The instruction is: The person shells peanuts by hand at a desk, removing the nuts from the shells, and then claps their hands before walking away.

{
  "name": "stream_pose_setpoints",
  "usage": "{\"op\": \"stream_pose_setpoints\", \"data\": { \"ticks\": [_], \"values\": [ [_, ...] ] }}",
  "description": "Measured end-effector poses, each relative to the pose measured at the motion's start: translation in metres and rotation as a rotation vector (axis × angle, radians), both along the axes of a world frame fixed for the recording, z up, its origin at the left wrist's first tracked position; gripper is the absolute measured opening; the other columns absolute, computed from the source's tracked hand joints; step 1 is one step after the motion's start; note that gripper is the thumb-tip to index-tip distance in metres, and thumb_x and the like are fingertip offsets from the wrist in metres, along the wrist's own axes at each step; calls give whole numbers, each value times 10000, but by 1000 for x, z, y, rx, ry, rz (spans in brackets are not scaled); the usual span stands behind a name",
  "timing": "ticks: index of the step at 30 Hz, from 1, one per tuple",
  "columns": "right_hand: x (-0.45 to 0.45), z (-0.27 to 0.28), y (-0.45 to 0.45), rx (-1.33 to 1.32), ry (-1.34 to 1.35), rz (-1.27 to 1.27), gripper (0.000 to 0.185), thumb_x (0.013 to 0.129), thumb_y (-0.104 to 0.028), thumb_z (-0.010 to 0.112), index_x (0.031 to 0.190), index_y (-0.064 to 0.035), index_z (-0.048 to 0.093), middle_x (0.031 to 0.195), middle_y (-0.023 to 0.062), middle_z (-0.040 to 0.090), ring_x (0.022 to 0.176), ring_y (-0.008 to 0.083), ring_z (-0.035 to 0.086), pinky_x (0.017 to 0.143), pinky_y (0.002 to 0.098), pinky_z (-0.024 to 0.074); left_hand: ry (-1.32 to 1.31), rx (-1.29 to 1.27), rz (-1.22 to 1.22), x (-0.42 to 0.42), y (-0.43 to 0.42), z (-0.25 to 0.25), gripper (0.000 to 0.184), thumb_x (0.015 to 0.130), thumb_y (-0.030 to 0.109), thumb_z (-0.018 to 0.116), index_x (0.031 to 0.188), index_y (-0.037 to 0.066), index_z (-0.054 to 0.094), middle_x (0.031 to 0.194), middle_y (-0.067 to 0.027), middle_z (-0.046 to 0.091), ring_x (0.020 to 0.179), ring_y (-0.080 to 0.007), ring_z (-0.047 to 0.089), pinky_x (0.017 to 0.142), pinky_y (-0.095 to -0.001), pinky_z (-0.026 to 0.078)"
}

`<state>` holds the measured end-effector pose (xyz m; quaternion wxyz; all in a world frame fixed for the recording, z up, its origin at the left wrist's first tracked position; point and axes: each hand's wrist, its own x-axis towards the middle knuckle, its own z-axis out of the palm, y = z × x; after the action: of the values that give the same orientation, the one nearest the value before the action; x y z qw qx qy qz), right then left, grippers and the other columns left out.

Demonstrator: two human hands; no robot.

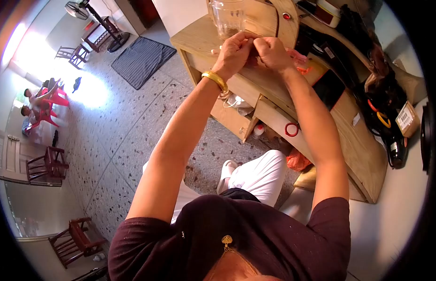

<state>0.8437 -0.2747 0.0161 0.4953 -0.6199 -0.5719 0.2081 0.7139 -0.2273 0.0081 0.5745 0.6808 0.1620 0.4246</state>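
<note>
Over the wooden dresser top, my left hand (233,55), below a gold bracelet (215,80), is closed in a pinch. Right beside it, my right hand (273,54) is closed too, its knuckles turned up. The fingertips of both hands meet. Something small and dark reddish shows beneath them, too hidden to name. A clear ribbed plastic container (228,18) with a little brown matter at its bottom stands just beyond my left hand. Pink items (297,58) lie to the right of my right hand.
An open drawer (279,122) and cabinet door (231,121) are below my arms. A dark flat phone-like object (328,89), a black hair dryer (397,152) and a white jar (327,13) lie rightward. Two people sit on red stools (56,97) far left, near wooden chairs (48,165).
</note>
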Motion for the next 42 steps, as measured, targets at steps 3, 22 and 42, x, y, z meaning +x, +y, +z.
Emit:
{"op": "stream_pose_setpoints", "data": {
  "ticks": [3, 22, 42],
  "values": [
    [1, -7, 7, 44, -136, -133, 415, 759, -324, 468, 633, 66, 534, 549, 152, 531, 533, 181, 521, 544, 340, 439, 3, 59, 21, 5, 1, -4, 132, 899, 101, 470, 951, 24, 564, 704, -37, 597, 560, -71, 548, 493, -211, 478],
    [12, 22, -20, -312, 466, 391, 301, 884, -307, 458, 688, -86, 514, 537, -47, 407, 428, 44, 318, 358, 209, 211, -59, -141, -134, -1, 3, 0, 170, 919, 212, 463, 939, 54, 520, 707, -15, 578, 555, -74, 524, 523, -210, 468],
    [-8, -5, -2, 40, -145, -5, 376, 825, -301, 393, 687, 28, 511, 615, 115, 537, 578, 208, 520, 590, 341, 446, 3, -294, -161, -5, 9, 7, 138, 889, 212, 522, 879, 75, 542, 664, 3, 547, 541, -78, 510, 471, -210, 423]
  ]
}}
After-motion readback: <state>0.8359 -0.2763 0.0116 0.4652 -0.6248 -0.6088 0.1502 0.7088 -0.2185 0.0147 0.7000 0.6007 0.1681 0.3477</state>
